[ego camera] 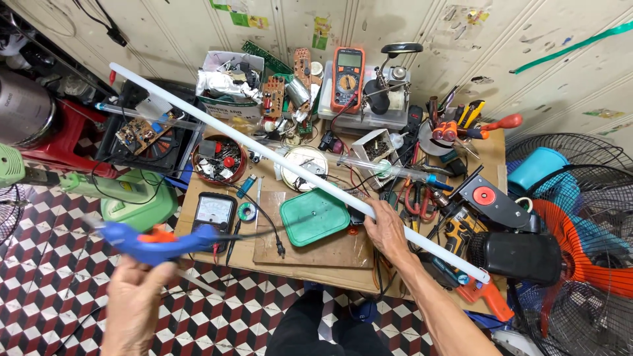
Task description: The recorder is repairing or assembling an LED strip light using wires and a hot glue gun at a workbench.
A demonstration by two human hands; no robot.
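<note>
Diagonally over the table [217, 260] runs the white tube [264, 148], its long axis going from far left of the green lid [314, 216] to near right. The right hand [388, 231] grips it just right of that lid; the left hand [135, 300], well left, is closed on a blue glue gun [155, 240].

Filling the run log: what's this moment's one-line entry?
left hand: holds blue glue gun | right hand: grips white tube | under: cluttered workbench
</note>
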